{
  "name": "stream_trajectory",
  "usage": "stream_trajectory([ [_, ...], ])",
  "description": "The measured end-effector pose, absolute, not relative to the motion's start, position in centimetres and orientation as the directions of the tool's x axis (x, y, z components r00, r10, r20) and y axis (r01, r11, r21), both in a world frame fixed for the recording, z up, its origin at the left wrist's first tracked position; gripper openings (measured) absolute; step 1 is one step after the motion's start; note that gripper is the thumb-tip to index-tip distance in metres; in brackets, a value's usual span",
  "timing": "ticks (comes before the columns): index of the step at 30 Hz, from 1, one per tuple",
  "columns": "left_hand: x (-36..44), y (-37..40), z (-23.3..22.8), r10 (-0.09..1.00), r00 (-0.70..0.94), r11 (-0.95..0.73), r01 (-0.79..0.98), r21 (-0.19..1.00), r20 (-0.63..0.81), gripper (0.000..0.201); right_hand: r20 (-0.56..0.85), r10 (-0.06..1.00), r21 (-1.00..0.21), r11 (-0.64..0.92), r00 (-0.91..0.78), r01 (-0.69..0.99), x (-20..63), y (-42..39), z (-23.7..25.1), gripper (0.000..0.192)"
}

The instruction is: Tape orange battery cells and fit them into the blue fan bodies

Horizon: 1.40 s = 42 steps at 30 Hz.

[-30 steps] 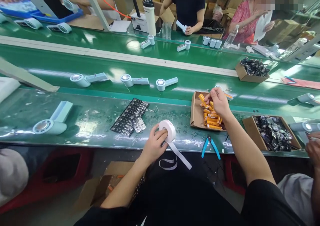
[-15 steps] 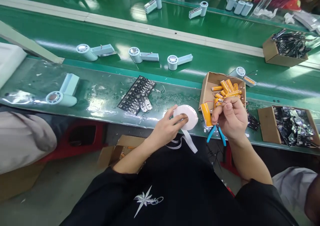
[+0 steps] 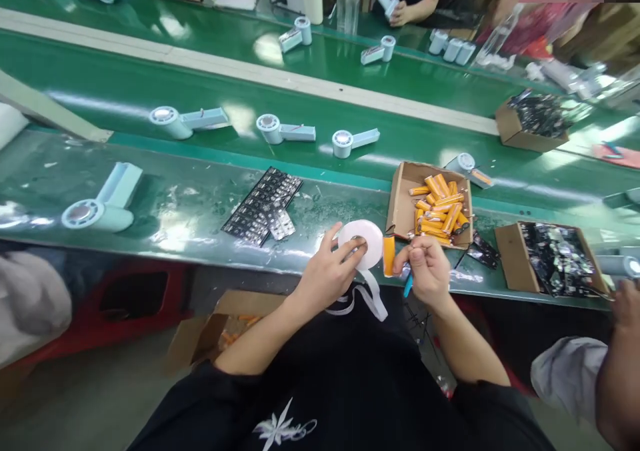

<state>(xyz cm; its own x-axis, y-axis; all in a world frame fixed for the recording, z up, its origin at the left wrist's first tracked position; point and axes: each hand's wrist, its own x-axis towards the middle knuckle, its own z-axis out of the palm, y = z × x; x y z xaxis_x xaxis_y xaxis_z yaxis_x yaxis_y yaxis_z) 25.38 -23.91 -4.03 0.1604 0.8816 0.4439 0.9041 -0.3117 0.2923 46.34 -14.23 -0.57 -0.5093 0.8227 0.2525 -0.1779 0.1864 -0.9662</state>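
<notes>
My left hand (image 3: 333,264) is closed around a roll of white tape (image 3: 367,231), its fingertips at the central hole. A loose strip of tape (image 3: 373,294) hangs from the roll past the bench edge. My right hand (image 3: 427,271) pinches an orange battery (image 3: 389,256), which stands on end close to the roll's right side; whether they touch I cannot tell. Below the right fingers shows a blue handle of pliers (image 3: 409,284), mostly hidden. Behind that hand, a cardboard box (image 3: 395,201) holds several orange batteries (image 3: 440,204).
Black circuit boards (image 3: 260,204) lie left of my hands. A carton of boards (image 3: 513,258) stands at right. Light-blue fan bodies (image 3: 343,143) rest on the green conveyor (image 3: 210,164), another fan body (image 3: 103,211) on the bench. A co-worker's hand (image 3: 400,14) holds one across the line.
My right hand has moved left with the battery, nearer the tape roll. The pliers' handles are now mostly hidden. The camera view has tilted up, and a co-worker's held fan body shows at the top.
</notes>
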Motion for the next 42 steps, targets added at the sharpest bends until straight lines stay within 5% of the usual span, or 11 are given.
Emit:
stream_trajectory([
  [8, 22.6, -23.4, -7.3, 0.768, 0.233, -0.375, 0.919, 0.125, 0.596, 0.039, 0.218, 0.821, -0.965, 0.263, -0.528, 0.009, 46.4, -13.6, -1.9, 0.051],
  [14, 21.7, -23.3, -7.8, 0.737, 0.276, -0.392, 0.918, 0.058, 0.617, 0.045, 0.028, 0.843, -0.963, 0.168, -0.538, 0.213, 46.4, -13.6, -1.6, 0.068],
  [20, 23.1, -24.0, -6.8, 0.702, 0.21, -0.351, 0.933, 0.074, 0.68, 0.069, -0.048, 0.807, -0.991, 0.036, -0.588, 0.131, 45.9, -14.3, -1.4, 0.062],
  [26, 23.1, -23.3, -6.1, 0.679, 0.272, -0.376, 0.927, 0.005, 0.682, 0.059, -0.08, 0.831, -0.988, -0.14, -0.55, -0.066, 45.0, -13.5, -1.1, 0.057],
  [30, 24.7, -22.1, -4.2, 0.659, 0.252, -0.358, 0.934, 0.001, 0.709, 0.042, -0.041, 0.944, -0.939, -0.148, -0.328, -0.31, 43.4, -12.8, -1.0, 0.062],
  [34, 27.3, -21.0, -3.3, 0.628, 0.192, -0.292, 0.956, -0.001, 0.754, 0.03, -0.007, 0.997, -0.848, 0.033, 0.074, -0.528, 40.6, -13.3, -2.3, 0.065],
  [39, 27.7, -22.4, -3.3, 0.732, 0.148, -0.366, 0.909, 0.2, 0.666, 0.021, 0.054, 0.988, -0.885, 0.115, 0.145, -0.45, 43.6, -12.3, -1.2, 0.069],
  [42, 24.4, -23.3, -3.6, 0.845, 0.228, -0.379, 0.894, 0.241, 0.483, 0.033, 0.216, 0.885, -0.822, 0.393, 0.413, -0.412, 49.2, -9.3, 1.2, 0.062],
])
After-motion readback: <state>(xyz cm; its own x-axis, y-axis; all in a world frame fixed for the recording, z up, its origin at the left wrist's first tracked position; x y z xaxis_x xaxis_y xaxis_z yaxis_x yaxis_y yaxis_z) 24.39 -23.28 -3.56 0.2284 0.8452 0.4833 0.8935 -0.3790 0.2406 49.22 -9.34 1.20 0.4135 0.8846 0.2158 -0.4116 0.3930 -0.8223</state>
